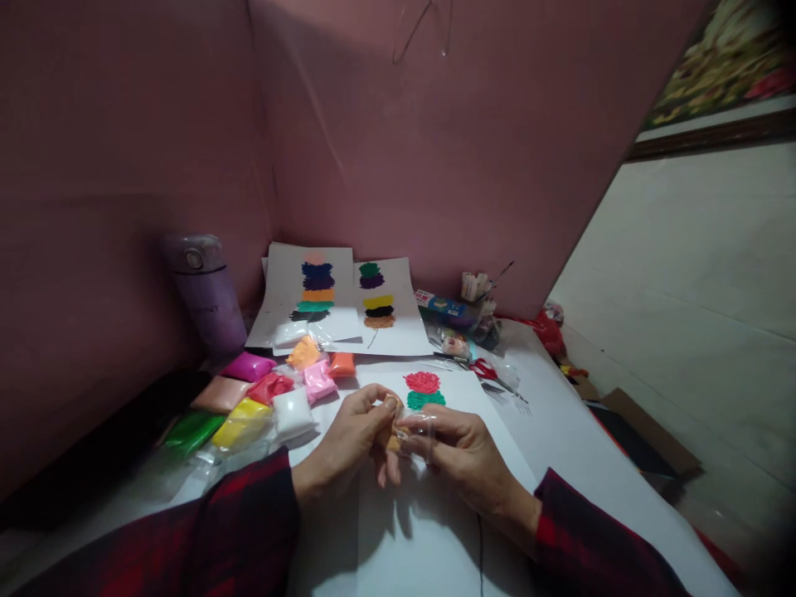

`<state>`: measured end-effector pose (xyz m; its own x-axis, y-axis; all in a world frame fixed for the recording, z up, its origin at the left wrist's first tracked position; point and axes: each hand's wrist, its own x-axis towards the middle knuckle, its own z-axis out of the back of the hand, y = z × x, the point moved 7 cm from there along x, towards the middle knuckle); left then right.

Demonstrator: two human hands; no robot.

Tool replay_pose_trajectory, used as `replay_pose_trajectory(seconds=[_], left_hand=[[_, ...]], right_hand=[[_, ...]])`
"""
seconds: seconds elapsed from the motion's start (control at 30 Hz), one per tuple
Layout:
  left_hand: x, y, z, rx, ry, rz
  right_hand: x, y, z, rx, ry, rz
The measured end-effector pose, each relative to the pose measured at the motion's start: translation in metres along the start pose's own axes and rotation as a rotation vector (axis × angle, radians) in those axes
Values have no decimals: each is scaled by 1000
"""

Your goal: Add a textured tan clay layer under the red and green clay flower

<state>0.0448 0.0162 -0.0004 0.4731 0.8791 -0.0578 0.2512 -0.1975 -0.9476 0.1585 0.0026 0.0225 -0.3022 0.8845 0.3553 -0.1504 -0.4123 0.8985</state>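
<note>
Over the white paper (460, 473), my left hand (357, 427) and my right hand (463, 452) meet with fingers closed. Between them is a clear plastic bag (424, 427) with orange-tan modelling clay (394, 441) in it. My left thumb and fingers pinch the clay side, while my right fingers grip the clear plastic side. My fingers partly cover the bag, so its opening cannot be made out. Just beyond, a red textured patch (422, 382) and a green textured patch (426, 400) lie on the paper.
Several clay packets, including a yellow one (242, 423) and a white one (293, 414), lie left of my hands. A purple bottle (208, 298) stands behind them. Sheets with coloured patches (389, 332) lean at the back. Red-handled scissors (482, 370) and plastic forks (497, 392) lie right.
</note>
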Motion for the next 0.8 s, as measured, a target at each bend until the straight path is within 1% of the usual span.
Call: replay_pose_trajectory(seconds=[0.13,0.3,0.47,0.67,0.73,0.8], left_hand=[[1,-2,2,18,-45,-19],[2,-6,5,57,-83,-68],[4,-7,5,98,-81,-134],[4,-5,6,122,-107,-139],[4,-5,7,133,-116,-135],[2,-5,5,145,-103,-112]], right_hand=[[0,1,-2,-26,4,18],[-3,5,1,-83,-92,69],[-4,7,-5,-140,-34,75],[-5,12,-11,-141,41,73],[-4,13,-12,-130,42,72],[-4,11,-10,-115,10,66]])
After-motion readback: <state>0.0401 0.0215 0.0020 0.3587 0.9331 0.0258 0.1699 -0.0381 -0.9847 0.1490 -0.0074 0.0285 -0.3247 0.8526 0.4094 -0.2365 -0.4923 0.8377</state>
